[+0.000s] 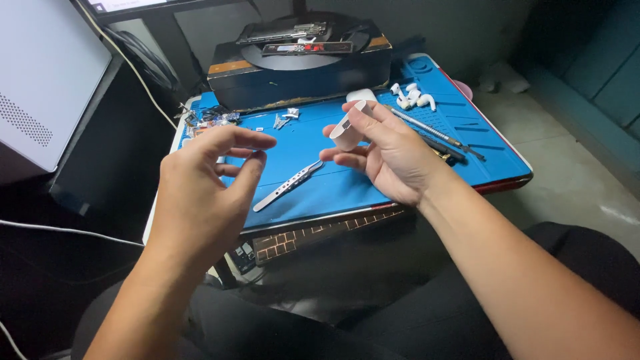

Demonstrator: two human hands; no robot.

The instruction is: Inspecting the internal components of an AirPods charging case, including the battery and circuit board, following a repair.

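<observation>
My right hand [390,157] is raised over the blue work mat [313,143] and holds a small white plastic shell piece [348,130] between thumb and fingers. My left hand [210,183] hovers to the left with its fingers curled and apart, and nothing is in it. Silver tweezers [288,185] lie on the mat between the two hands. A white oval case [361,95] and several small white earbud parts [413,97] rest near the mat's far edge.
A dark box [300,73] with a round black plate and flat dark parts stands at the mat's back. Thin metal tools [437,135] lie at the right. Small screws and bits [210,120] sit far left. A grey case [47,73] stands at left, a keyboard [313,235] under the mat.
</observation>
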